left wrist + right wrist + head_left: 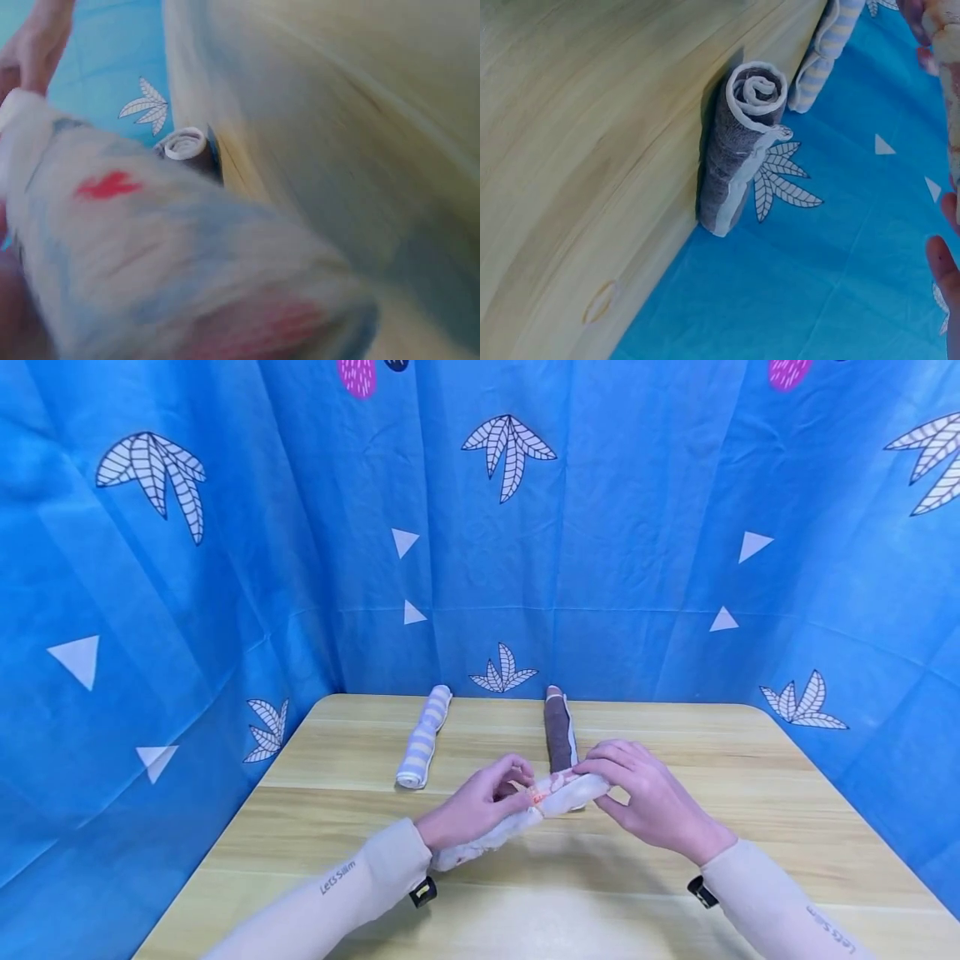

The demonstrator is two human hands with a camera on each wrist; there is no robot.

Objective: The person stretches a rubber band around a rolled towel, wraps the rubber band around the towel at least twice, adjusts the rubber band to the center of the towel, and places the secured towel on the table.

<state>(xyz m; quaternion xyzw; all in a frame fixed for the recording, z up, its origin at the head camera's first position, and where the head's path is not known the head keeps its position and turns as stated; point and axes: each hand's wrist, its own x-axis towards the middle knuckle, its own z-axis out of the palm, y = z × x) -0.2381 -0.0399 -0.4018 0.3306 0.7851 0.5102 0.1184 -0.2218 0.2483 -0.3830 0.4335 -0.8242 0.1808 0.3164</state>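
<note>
A rolled white towel (573, 795) with red and bluish patches is held up over the table, slanting from lower left to upper right. My left hand (480, 806) grips it from above, thumb and fingers around its middle. Beside those fingertips, a thin orange-tan band (537, 808) crosses the roll. My right hand (660, 802) holds the far right end between thumb and fingers. Close up in the left wrist view, the towel (187, 247) is blurred. At the right wrist view's edge, only a strip of the towel (951, 97) shows.
Behind the held towel lies a dark brown rolled towel (558, 735) with a pale edge. A striped grey-and-cream rolled towel (425, 739) lies farther left. Both rest on the wooden table (315, 810). A blue patterned curtain (630, 527) hangs along the back and sides.
</note>
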